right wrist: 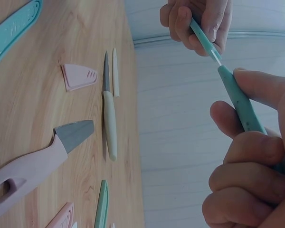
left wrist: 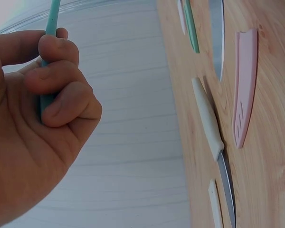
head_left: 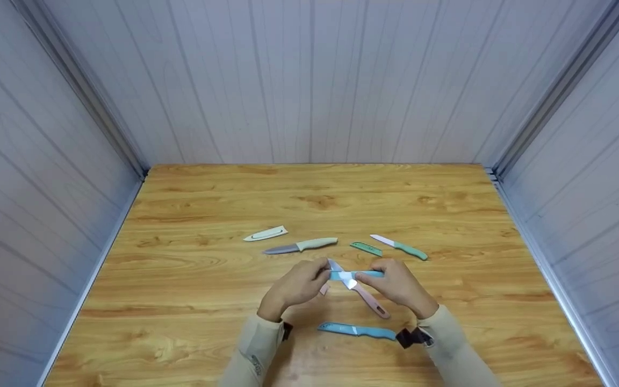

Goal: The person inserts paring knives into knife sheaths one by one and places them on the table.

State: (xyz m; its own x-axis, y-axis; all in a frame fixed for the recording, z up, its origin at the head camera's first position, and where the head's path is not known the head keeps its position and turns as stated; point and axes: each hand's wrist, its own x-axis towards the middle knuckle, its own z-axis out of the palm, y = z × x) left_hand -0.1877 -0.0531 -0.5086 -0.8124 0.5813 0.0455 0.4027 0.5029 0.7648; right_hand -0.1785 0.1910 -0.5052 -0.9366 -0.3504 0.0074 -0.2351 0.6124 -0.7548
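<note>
My left hand [head_left: 301, 282] grips a light blue sheath [right wrist: 204, 40], its fingers curled round it in the left wrist view. My right hand [head_left: 398, 282] holds the light blue handle of a small knife [right wrist: 237, 99], thumb laid along it. A short strip of white blade shows between sheath and handle in the right wrist view; the rest of the blade is hidden. Below both hands lies a pink-handled knife [head_left: 371, 301] with a bare, wide blade. Its neighbour, a pink sheath [left wrist: 247, 85], is mostly covered by my left hand in the head view.
Nearest me lies a sheathed blue knife [head_left: 374, 333]. Beyond the hands are a cream knife [head_left: 317, 243], a cream sheath [head_left: 266, 234], a green sheath [head_left: 366, 248] and a green knife [head_left: 411, 250] with its blade bare. Pale panel walls [head_left: 309, 80] border the wooden table [head_left: 180, 322].
</note>
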